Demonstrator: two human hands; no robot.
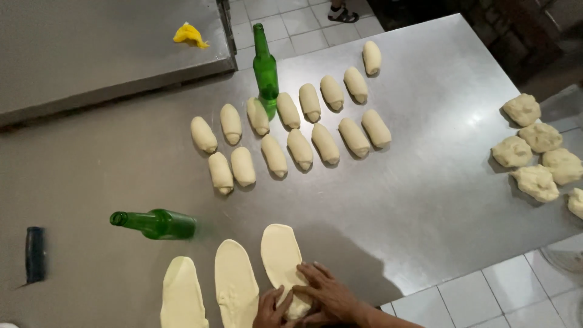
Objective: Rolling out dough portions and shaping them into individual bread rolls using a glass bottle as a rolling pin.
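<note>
Bottom edge chops off a lot here. The left hand (pixel 271 310) only shows fingers and knuckles, the rest drops out of frame, and the right hand (pixel 328 294) loses its forearm at the same edge. Both cover the near end of the flat dough strip (pixel 279 255), so can't tell how far it's rolled. The other two flattened strips (pixel 234 285) get cut off at the bottom too. One dough lump (pixel 577 202) is sliced by the right edge. Up top, someone's sandalled foot (pixel 343 12) is half gone.

Steel table (pixel 425 182) with dough (pixel 303 121), bottles (pixel 155 223)
</note>
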